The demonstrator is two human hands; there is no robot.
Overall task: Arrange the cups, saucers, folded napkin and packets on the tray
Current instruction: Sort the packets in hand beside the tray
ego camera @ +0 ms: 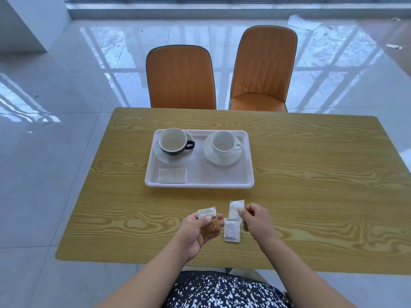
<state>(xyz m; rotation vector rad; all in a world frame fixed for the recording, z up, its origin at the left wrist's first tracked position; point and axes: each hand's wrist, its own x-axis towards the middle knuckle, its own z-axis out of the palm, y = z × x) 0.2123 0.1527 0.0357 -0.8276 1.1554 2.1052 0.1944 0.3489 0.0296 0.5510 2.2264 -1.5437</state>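
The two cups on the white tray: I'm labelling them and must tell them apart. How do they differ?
The dark ceramic cup is dark outside, handle included; the white ceramic cup is white all over. The dark cup's mouth looks wider than the white cup's. It stands on the left of the white plastic tray, the white cup on the right. Both are upright, empty, on white saucers, handles pointing right.

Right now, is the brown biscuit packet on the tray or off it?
Off it. The left hand holds the brown biscuit packet over the table, well short of the tray and its near rim.
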